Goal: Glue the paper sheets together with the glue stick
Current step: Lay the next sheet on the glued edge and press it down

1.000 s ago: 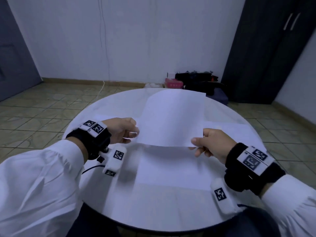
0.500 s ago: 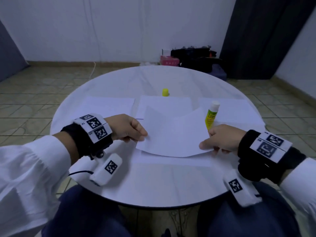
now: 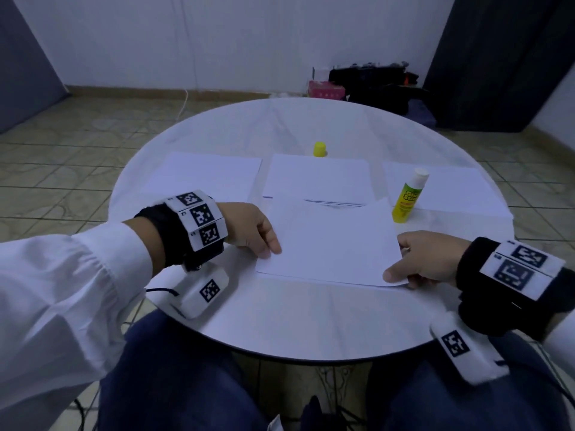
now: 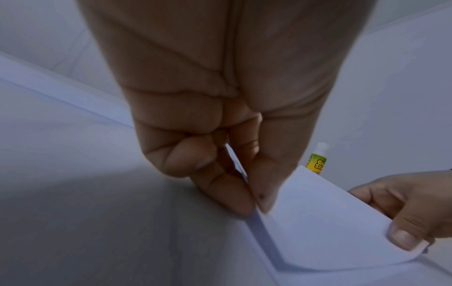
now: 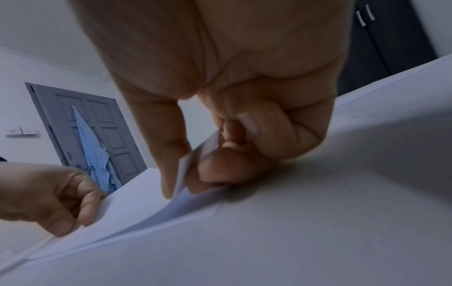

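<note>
— Two hands pinching?
— Yes: my left hand [image 3: 253,230] and right hand [image 3: 427,259] are pinching the top sheet's [image 3: 329,241] near corners, fingers pressed together, by the counter's [image 3: 280,321] near edge. It's flimsy, probably bending easily.

Dim bluish light; wide-angle edge distortion; wrist views blurred.

Both hands hold one paper sheet [image 3: 329,244] by its side edges, left hand [image 3: 249,228] and right hand [image 3: 426,259], low over another sheet near the round counter's [image 3: 280,321] near edge. An uncapped glue stick [image 3: 409,195] stands toward the right edge; its yellow cap [image 3: 320,149] sits farther back.
</note>
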Demonstrator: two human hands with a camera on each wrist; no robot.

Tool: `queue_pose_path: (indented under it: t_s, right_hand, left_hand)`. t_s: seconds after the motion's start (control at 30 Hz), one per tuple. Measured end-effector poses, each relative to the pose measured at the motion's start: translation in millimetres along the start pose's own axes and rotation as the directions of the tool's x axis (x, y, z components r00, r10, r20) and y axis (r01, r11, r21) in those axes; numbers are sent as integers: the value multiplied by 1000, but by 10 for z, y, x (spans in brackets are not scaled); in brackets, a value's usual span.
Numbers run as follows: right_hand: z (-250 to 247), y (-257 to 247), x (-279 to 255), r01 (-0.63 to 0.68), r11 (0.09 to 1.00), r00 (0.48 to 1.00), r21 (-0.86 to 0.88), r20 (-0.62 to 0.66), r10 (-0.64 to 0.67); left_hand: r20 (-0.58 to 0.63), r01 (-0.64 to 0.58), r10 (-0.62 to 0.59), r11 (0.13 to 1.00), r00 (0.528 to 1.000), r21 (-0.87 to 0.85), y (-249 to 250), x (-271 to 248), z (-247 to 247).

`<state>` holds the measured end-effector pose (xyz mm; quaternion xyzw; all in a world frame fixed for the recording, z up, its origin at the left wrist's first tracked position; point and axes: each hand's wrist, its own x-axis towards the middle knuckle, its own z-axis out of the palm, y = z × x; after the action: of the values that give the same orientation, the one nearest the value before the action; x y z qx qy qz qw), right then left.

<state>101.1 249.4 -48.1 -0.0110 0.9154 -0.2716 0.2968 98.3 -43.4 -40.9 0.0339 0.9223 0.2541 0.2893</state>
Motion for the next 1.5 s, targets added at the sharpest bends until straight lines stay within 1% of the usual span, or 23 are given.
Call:
queue_pose_path:
  t_s: [0.2, 0.53, 0.7, 0.97, 1.2, 1.4, 1.5]
  right_hand:
    - [15, -15, 27, -7, 999, 1000, -32, -5, 7]
    - [42, -38, 11, -41, 999, 999, -23, -30, 40]
    - [53, -44, 7, -45, 999, 999, -7, -28, 45]
    - [59, -63, -10, -23, 999, 999, -40, -39, 21]
    - [53, -73, -2, -31, 999, 999, -41, -41, 30]
    - [-98, -151, -50, -53, 998, 996, -43, -67, 50]
    - [-141, -180, -36, -58, 994, 995, -88, -82, 51]
  left_hand:
    - [-9, -15, 16, 999, 1000, 50, -23, -19, 5]
    - [-26, -36, 39, 994, 999, 108, -57, -67, 17]
    - [-26, -54, 56, 994, 998, 92, -98, -69, 23]
    - [-21, -78, 80, 993, 997, 87, -108, -85, 35]
    - [-36, -74, 78, 991, 996, 111, -65, -92, 67]
    - [-34, -73, 78, 989, 996, 130, -55, -65, 81]
    - [-26, -71, 75, 989, 997, 130, -53, -63, 72]
